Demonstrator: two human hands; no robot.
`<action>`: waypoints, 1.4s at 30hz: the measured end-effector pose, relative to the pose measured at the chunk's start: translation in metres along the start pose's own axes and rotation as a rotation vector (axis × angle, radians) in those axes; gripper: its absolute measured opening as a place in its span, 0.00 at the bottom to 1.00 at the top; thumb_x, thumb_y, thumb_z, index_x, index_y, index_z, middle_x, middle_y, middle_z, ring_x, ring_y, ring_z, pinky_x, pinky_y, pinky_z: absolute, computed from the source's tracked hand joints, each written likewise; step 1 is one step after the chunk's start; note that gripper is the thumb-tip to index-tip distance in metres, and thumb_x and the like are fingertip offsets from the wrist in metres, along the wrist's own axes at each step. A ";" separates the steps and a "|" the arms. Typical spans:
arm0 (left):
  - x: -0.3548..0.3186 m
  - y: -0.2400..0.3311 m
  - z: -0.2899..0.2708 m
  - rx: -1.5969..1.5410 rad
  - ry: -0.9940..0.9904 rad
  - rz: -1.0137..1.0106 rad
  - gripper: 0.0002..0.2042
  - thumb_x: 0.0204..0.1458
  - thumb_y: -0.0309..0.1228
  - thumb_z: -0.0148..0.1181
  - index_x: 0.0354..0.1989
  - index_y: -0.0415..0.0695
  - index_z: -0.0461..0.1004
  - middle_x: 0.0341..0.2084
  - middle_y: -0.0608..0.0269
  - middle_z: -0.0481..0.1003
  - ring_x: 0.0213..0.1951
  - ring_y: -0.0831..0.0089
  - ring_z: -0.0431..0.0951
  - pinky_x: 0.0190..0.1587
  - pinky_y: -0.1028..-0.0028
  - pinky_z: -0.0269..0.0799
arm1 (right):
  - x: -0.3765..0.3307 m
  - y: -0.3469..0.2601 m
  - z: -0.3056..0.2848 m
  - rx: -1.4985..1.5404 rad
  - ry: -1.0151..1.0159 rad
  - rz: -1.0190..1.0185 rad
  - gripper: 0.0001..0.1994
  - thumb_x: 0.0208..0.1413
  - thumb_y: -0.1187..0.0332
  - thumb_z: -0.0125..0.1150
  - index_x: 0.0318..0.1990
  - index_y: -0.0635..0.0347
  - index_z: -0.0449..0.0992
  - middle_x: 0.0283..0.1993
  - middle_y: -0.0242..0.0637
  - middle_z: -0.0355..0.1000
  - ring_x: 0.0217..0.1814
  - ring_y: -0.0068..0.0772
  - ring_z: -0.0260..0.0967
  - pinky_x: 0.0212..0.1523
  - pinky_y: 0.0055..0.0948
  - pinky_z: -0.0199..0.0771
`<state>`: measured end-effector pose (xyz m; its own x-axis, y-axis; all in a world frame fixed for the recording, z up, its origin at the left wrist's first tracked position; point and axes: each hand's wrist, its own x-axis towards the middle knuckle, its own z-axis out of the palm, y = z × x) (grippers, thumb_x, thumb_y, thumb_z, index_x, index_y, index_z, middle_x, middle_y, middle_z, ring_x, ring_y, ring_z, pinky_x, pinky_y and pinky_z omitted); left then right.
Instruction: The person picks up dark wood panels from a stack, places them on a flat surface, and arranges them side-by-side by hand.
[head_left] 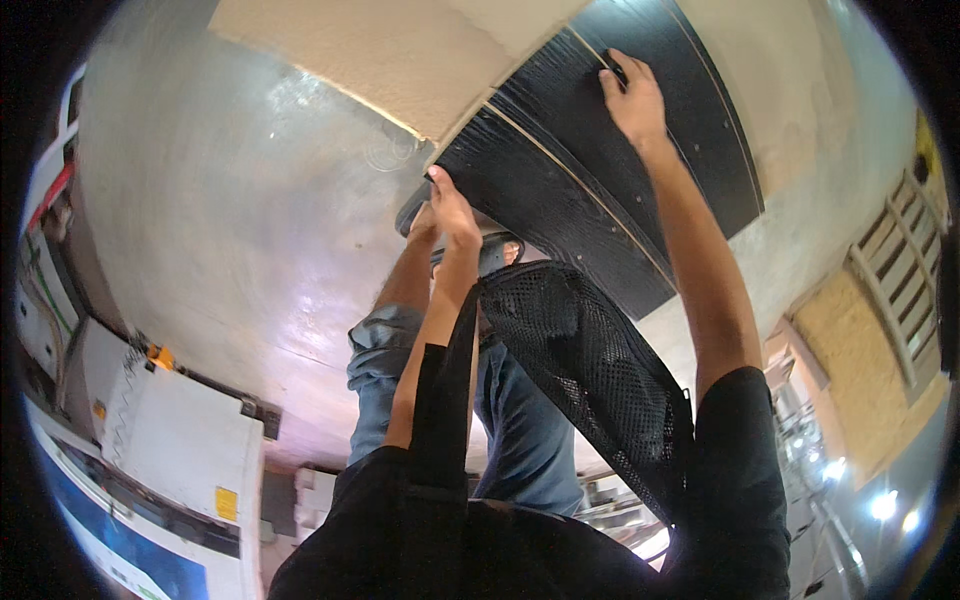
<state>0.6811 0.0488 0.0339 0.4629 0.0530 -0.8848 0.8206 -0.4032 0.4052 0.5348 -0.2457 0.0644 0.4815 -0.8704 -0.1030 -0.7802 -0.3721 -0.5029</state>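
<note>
Black wood-grain panels (560, 190) lie side by side low in front of me, with thin pale edges between them. My left hand (452, 212) is at the left corner of the nearest panel, its thumb on the edge and its other fingers mostly hidden. Farther out, my right hand (636, 100) rests over the panels by a pale seam, thumb and fingers apart and slightly bent. Small round marks dot the black surfaces. Below the panels, a black mesh piece (590, 350) hangs from my clothing between my arms.
A large beige board (390, 50) lies beyond the panels on the smooth grey floor (250, 220). White machine-like cabinets (180, 430) stand at the lower left. A wooden pallet (895, 250) and a tan board (850, 370) are at the right. My feet are close to the nearest panel.
</note>
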 end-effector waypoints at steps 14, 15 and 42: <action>-0.053 0.039 0.003 0.065 -0.388 -0.056 0.40 0.60 0.65 0.31 0.68 0.43 0.55 0.63 0.54 0.61 0.63 0.59 0.61 0.62 0.58 0.59 | -0.203 -0.012 0.001 0.124 0.034 0.235 0.13 0.56 0.66 0.60 0.47 0.54 0.79 0.42 0.40 0.75 0.45 0.45 0.71 0.46 0.40 0.73; -0.049 0.036 0.000 0.090 -0.406 -0.053 0.40 0.61 0.65 0.29 0.69 0.43 0.54 0.63 0.53 0.61 0.64 0.57 0.61 0.63 0.56 0.59 | -0.203 -0.013 0.003 0.132 0.040 0.242 0.13 0.55 0.66 0.60 0.48 0.54 0.79 0.42 0.39 0.75 0.45 0.45 0.71 0.47 0.40 0.73; 0.037 0.121 0.007 1.207 -0.562 1.104 0.27 0.62 0.48 0.53 0.48 0.29 0.73 0.42 0.54 0.76 0.47 0.67 0.73 0.52 0.71 0.66 | -0.458 0.135 -0.033 -0.330 0.597 1.457 0.28 0.53 0.56 0.62 0.57 0.67 0.71 0.54 0.55 0.72 0.59 0.54 0.69 0.59 0.42 0.67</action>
<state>0.7952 -0.0038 0.0483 0.2088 -0.8911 -0.4029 -0.5932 -0.4430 0.6723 0.1955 0.0922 0.0725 -0.8667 -0.4942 0.0676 -0.4984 0.8637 -0.0748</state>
